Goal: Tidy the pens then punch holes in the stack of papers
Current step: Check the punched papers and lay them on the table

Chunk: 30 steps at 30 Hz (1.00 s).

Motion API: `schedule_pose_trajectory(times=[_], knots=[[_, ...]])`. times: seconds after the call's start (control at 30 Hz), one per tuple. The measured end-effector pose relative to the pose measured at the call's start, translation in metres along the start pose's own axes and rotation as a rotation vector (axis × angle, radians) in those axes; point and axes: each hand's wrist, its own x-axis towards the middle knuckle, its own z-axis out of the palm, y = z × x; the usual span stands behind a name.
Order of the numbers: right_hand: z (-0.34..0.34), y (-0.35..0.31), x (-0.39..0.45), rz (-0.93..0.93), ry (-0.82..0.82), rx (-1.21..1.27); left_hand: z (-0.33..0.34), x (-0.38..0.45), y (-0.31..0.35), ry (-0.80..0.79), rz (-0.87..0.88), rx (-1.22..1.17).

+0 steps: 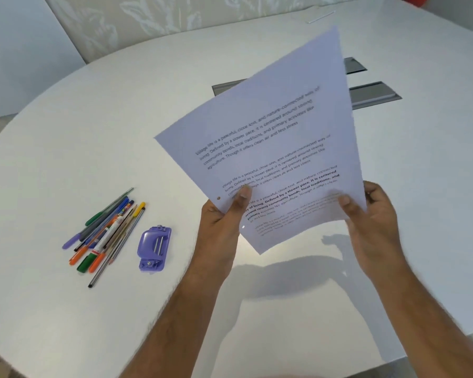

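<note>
White printed sheets, the stack of papers (273,148), hung above the desk (66,132) at one o'clock, our left hand (224,214) and right hand (372,211) each clamped on a lower corner. Pens (107,230) lay gathered at nine o'clock beside the purple punch (153,248). Two holes already showed along one edge; we judged punching nearly finished, laying the stack down next.

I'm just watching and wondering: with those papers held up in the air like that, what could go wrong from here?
The stack of papers is pinched only near its lower edge by the left hand and right hand, so sheets could fan apart or slip, and new holes might not match the holes already near the left thumb. The purple hole punch lies right beside the pens; reaching for it could scatter the tidied bundle.
</note>
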Motion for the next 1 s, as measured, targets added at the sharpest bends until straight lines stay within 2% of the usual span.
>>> schedule_pose_trajectory(times=[0.1, 0.2, 0.27, 0.37, 0.5, 0.6, 0.67, 0.77, 1.0], knots=[[0.004, 0.021, -0.004, 0.132, -0.042, 0.288, 0.004, 0.001, -0.004, -0.017, 0.0, -0.117], [0.012, 0.031, -0.012, 0.176, -0.156, 0.382, 0.007, -0.003, -0.008, -0.064, -0.014, -0.175], [0.014, 0.032, -0.014, 0.147, -0.175, 0.346, 0.005, -0.005, -0.011, -0.059, -0.027, -0.156], [0.003, 0.029, -0.007, 0.083, -0.119, 0.232, -0.003, -0.007, -0.012, -0.005, -0.01, -0.129], [-0.02, 0.01, 0.007, -0.035, -0.033, 0.017, -0.027, -0.003, -0.001, 0.16, -0.004, -0.198], [-0.036, -0.005, 0.015, -0.117, 0.018, -0.091, -0.046, 0.001, 0.016, 0.196, -0.07, -0.157], [-0.041, -0.014, 0.017, -0.15, 0.019, -0.146, -0.053, 0.002, 0.026, 0.152, -0.077, -0.015], [-0.037, -0.026, 0.015, -0.157, 0.001, -0.257, -0.05, 0.001, 0.03, 0.054, 0.01, 0.352], [-0.006, -0.047, 0.003, -0.239, -0.044, -0.412, -0.024, 0.005, 0.037, 0.148, 0.097, 0.578]])
